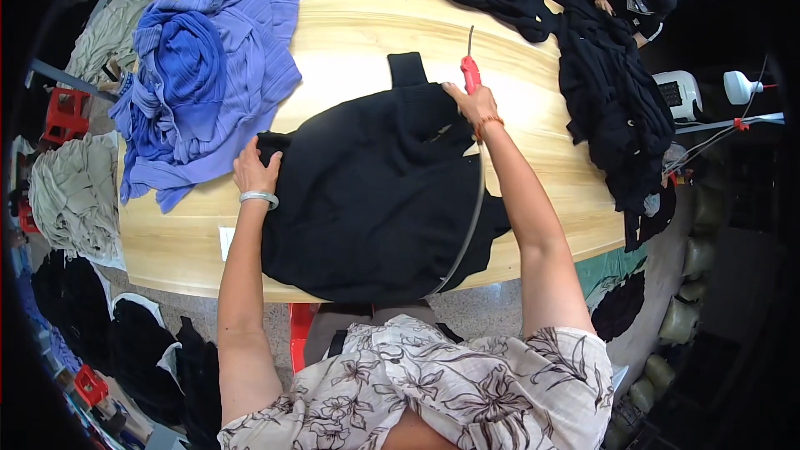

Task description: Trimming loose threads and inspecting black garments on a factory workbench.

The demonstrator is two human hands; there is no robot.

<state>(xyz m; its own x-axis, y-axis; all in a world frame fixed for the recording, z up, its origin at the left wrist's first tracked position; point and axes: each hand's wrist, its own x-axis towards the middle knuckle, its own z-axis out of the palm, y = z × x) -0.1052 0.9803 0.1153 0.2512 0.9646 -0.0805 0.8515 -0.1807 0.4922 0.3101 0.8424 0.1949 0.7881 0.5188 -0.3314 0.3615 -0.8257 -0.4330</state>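
A black knitted sweater lies spread on the table before me, with a cuff-like piece sticking out at its far edge. My left hand grips the sweater's left edge, a fold of black cloth between thumb and fingers. At the far right corner of the sweater, my right hand is closed round a red-handled tool with a thin metal rod pointing away from me. The thumb of that hand touches the sweater. A thin hose or cable runs from near my right wrist across the sweater's right side.
A heap of purple-blue knitwear lies on the table's left. Black garments hang over its right edge. Beyond them, a person sits at the upper right. Beige cloth piles and a red stool stand to the left.
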